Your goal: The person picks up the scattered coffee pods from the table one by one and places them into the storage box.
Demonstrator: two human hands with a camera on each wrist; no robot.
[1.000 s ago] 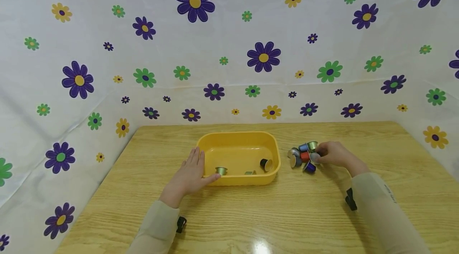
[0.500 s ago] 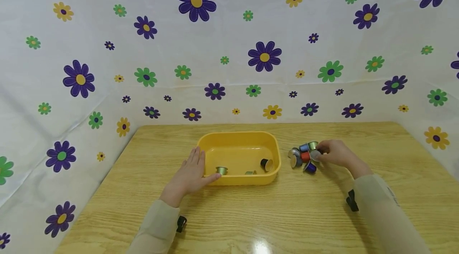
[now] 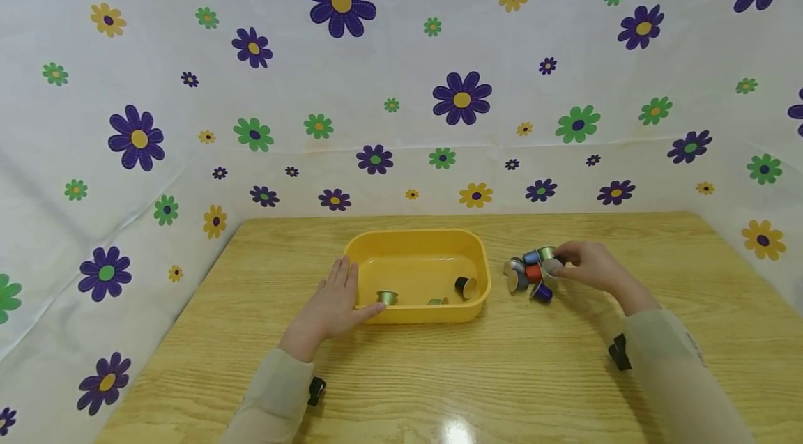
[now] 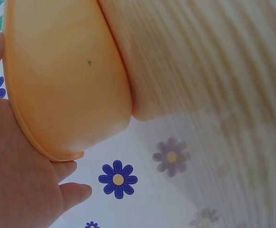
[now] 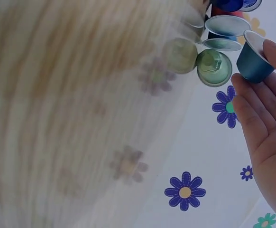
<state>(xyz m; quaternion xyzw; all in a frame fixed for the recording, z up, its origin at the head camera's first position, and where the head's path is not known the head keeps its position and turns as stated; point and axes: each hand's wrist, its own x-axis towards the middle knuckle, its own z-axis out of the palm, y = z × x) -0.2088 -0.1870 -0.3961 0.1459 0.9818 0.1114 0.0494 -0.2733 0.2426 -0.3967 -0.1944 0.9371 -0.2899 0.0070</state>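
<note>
Hands apart on the desk (image 3: pixel 439 374), one to each side of the yellow tub (image 3: pixel 419 243). Left hand (image 3: pixel 331 306) lies flat with fingers straight, palm against the tub's left end wall and thumb along its near corner; the left wrist view shows the palm (image 4: pixel 14 175) pressed to the rim, gripping nothing. Right hand (image 3: pixel 590 267) sits at the right edge of the capsule cluster (image 3: pixel 532 272), well to the right of the tub. In the right wrist view its fingertips pinch one teal-blue capsule (image 5: pixel 253 61) at the pile's edge; the remaining fingers are relaxed and nearly straight.

Cluster: small foil-topped capsules bunched together and touching, among them blue, red, green and silver ones, some tipped on their sides. A green capsule (image 5: pixel 214 67) lies just beside the pinched one.

Inside the tub: a green capsule (image 3: pixel 387 297) near the left hand, a dark one (image 3: pixel 465 286) on its side toward the right wall, and a third (image 3: pixel 438 302) between them at the front wall, partly hidden.

Flower-print cloth (image 3: pixel 401 81) hangs behind and around the desk.
</note>
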